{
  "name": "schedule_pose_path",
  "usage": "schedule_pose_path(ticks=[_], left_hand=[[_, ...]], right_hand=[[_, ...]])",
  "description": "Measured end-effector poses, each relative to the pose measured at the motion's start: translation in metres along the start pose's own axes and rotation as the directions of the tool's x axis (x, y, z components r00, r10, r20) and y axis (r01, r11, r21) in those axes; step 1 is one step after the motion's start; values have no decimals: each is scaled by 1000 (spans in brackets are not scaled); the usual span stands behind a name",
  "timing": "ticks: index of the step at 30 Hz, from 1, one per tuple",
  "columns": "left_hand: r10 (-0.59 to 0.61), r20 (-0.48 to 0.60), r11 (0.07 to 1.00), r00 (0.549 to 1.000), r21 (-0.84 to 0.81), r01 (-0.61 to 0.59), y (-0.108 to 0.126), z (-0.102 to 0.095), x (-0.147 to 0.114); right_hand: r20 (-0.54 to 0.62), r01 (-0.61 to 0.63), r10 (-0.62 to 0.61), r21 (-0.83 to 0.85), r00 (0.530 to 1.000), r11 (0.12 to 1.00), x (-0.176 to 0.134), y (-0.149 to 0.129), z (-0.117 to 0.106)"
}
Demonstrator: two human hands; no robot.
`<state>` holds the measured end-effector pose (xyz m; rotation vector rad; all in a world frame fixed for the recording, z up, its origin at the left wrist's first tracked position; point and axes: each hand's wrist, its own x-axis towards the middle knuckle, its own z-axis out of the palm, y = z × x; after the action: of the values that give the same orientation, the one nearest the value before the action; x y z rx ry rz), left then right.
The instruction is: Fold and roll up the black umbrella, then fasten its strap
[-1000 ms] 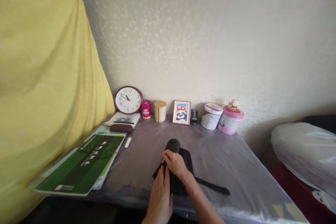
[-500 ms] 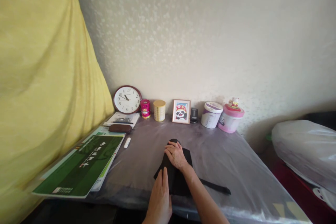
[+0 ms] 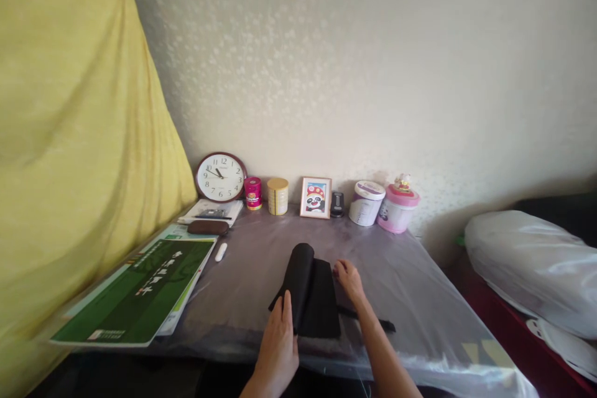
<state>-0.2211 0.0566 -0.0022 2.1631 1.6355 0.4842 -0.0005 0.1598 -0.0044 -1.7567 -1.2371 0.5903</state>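
Observation:
A piece of black cloth [image 3: 319, 298] lies near the front of the table, its left part folded over into a thick roll. My left hand [image 3: 280, 333] is closed on the near end of that roll, with its fingers along the left side. At the cloth's far right corner is my right hand [image 3: 347, 277], its fingers curled together in a pinch. Whether a bit of the cloth edge is between those fingertips I cannot make out. A black strap [image 3: 385, 325] sticks out to the right of the cloth, passing behind my right forearm.
Green books [image 3: 140, 298] lie at left, near a brown case [image 3: 208, 227] and a small white object [image 3: 221, 252]. Along the wall stand a clock [image 3: 221, 177], a pink can [image 3: 253, 194], a yellow-lidded tin [image 3: 278, 197], a picture frame [image 3: 316, 198] and two tubs [image 3: 367, 203].
My right hand has moved off the top of the roll to the cloth's right edge. The roll now shows uncovered, while my left hand keeps its place on it. The view has shifted slightly.

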Motion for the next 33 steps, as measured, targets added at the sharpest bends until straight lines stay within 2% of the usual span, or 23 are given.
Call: schedule_pose_path(ticks=[3, 7, 13, 16, 23, 27, 30, 33], left_hand=[[-8, -1, 1000, 1000, 0, 8, 1, -2, 0], [-15, -8, 1000, 1000, -22, 15, 1, -3, -2], [-21, 24, 997, 999, -76, 23, 2, -10, -2], [-21, 44, 995, 999, -101, 26, 1, -13, -2], [-13, 28, 988, 1000, -154, 17, -2, -7, -3], [-18, 14, 983, 1000, -182, 20, -6, -3, -2], [-32, 19, 983, 999, -182, 35, -9, -1, 0], [-47, 27, 986, 999, -161, 51, -10, -1, 1]], right_hand=[[69, -87, 84, 47, 994, 995, -17, 7, -6], [109, -107, 102, 39, 989, 994, -33, -1, -3], [-22, 37, -39, -86, 999, 996, -39, -15, 8], [-40, 50, -55, -107, 998, 993, -38, -14, 16], [-20, 146, -144, 129, 989, 981, -41, -24, 25], [37, 111, -124, 250, 992, 962, -43, -47, 36], [63, 63, -84, 287, 994, 956, -42, -59, 50], [76, 97, -120, 255, 990, 962, -40, -63, 64]])
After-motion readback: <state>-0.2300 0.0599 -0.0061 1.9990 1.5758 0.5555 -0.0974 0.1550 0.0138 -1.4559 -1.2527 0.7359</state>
